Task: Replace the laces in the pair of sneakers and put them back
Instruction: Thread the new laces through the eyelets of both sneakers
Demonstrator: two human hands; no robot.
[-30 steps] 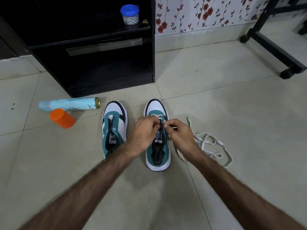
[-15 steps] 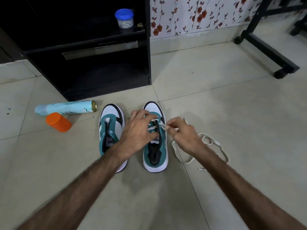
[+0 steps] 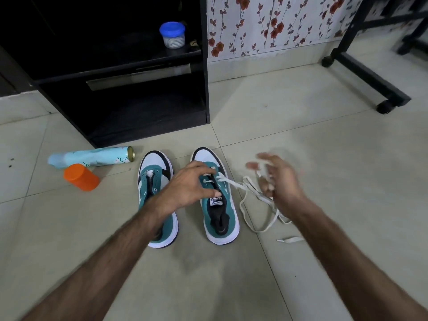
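The left hand (image 3: 185,186) lies on top of the right-hand sneaker (image 3: 216,200), fingers curved down over the front eyelets and thumb beside the tongue label, holding the shoe in place. The right hand (image 3: 276,179) is raised just beside that shoe, blurred; the white lace (image 3: 234,183) runs from the front eyelets up into its fingers, which appear to be curled around it, though the blur makes the exact pinch hard to read.

In the head view, both sneakers stand side by side on the tiled floor (image 3: 324,158), toes pointing away from the person. The left-hand sneaker (image 3: 155,181) is partly covered by the left forearm, and its eyelets appear to be unlaced. The rest of the lace loops loosely on the floor to the right of the shoes, under the right wrist, with one tipped end (image 3: 289,239) lying nearer the person.

A light blue spray can (image 3: 92,156) lies on its side left of the sneakers, an orange cap (image 3: 81,177) just in front of it. Behind stands a black cabinet (image 3: 150,107) with a blue-lidded jar (image 3: 172,34) on its shelf. Floral wallpaper (image 3: 266,22) and a black wheeled frame (image 3: 366,72) are at the right.
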